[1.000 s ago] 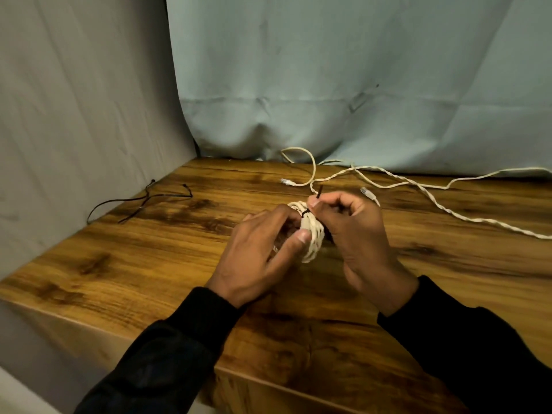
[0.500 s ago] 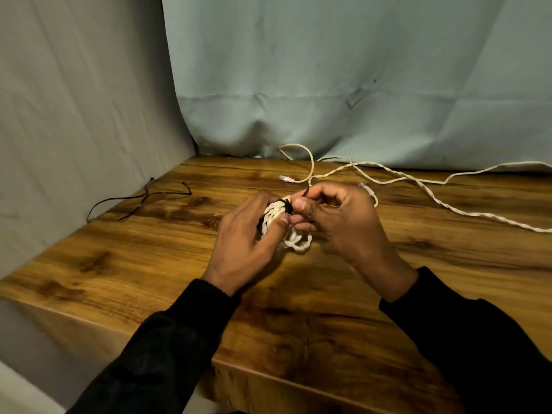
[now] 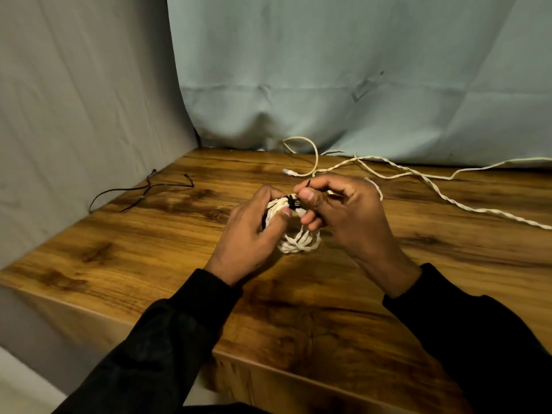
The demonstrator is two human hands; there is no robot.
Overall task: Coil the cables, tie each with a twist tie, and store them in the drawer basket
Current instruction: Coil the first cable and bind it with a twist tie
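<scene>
While both hands work above the middle of the wooden bench [image 3: 313, 318], the head view gives us everything. The left hand [image 3: 254, 231] is wrapped round the coiled white cable [image 3: 300, 242], thumb laid across the top of the bundle and fingers curled behind it, a firm grip. The coil hangs between the two hands, its lower loops showing below the thumbs, just over the bench top. Right at the top of the bundle sits the black twist tie [image 3: 291, 201], cinched round the strands. The right hand [image 3: 346, 213] has its thumb and forefinger pinched on the tie's loose end, which pokes up as a short black tip above the knuckles; the other fingers are curled in under it.

Farther back, a second white cable [image 3: 430, 182] lies uncoiled, a twisted line running from the middle rear of the bench out to the right edge, with a loop and a small clear plug near the back cloth. Over on the far left, spare black twist ties [image 3: 143, 192] lie loose on the wood, well apart from the hands. Grey and pale blue cloth [image 3: 328, 79] hangs behind and to the left. Black sleeves [image 3: 179, 333] cover both forearms.
</scene>
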